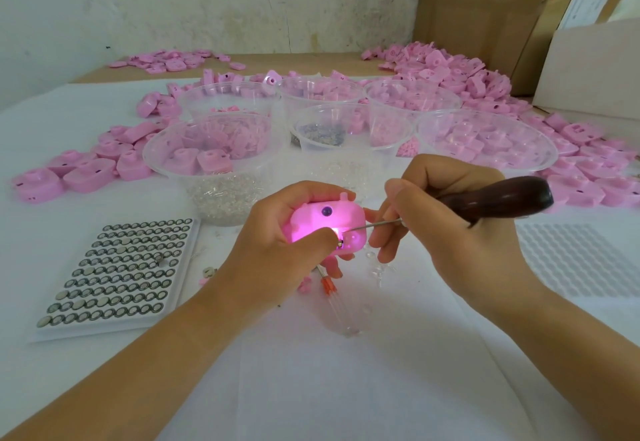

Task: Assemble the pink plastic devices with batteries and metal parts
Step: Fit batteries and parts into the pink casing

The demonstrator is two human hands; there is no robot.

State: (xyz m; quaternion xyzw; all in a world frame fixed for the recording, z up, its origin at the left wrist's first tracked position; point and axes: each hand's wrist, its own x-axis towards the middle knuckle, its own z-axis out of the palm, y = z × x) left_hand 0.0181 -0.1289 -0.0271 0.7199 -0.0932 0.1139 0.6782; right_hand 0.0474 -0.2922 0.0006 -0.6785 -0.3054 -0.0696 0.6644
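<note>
Fingers of the left hand point(277, 253) curl round a glowing pink device point(322, 224) at frame centre, thumb pressed on its lower edge. The right hand point(450, 229) grips a dark-handled awl point(498, 198), its metal tip touching the device beside that thumb. A tray of button batteries point(117, 267) lies lower left on the white worktop point(346, 371); clear tubs point(214, 153) and heaps of pink shells point(467, 73) fill the upper frame

Small assembly workshop: pink shell heaps point(460, 70), parts tubs point(211, 150), cartons point(485, 8).
</note>
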